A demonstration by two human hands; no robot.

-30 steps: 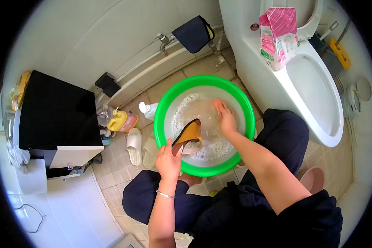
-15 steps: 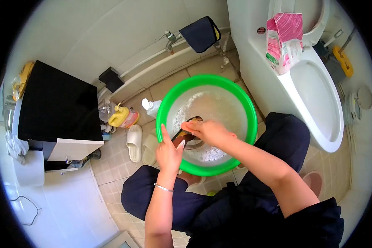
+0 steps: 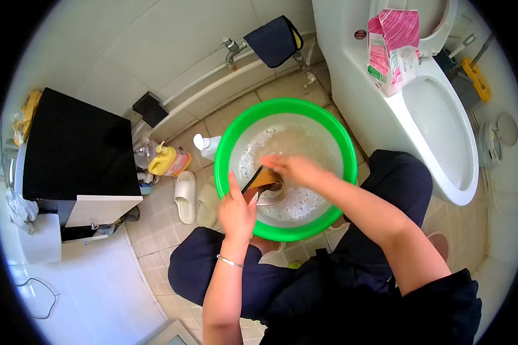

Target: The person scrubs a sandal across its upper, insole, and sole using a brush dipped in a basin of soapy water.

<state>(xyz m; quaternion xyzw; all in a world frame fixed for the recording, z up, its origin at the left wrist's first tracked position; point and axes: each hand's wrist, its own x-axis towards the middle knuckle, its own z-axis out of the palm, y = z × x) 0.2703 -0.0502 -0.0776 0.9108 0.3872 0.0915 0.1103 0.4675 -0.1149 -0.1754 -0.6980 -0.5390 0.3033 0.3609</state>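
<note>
A green-rimmed basin [image 3: 344,138] holds cloudy, soapy water with foam. A sandal with a tan and black strap [image 3: 266,179] is tilted over the water at the basin's left side. My left hand [image 3: 236,214] grips the sandal's near end, at the rim. My right hand [image 3: 296,168] is closed on an orange sponge [image 3: 269,161] at the far end of the strap. Fingers hide most of the sponge.
Left of the basin stand a white pump bottle [image 3: 206,145], a yellow bottle [image 3: 170,160] and pale slippers [image 3: 185,197]. A black-topped cabinet [image 3: 77,146] is further left. The toilet [image 3: 437,132] at right bears a pink carton [image 3: 394,49].
My right hand with the sponge moved from the basin's right side to the sandal, then along the strap to its far end. My left hand keeps its hold on the sandal.
</note>
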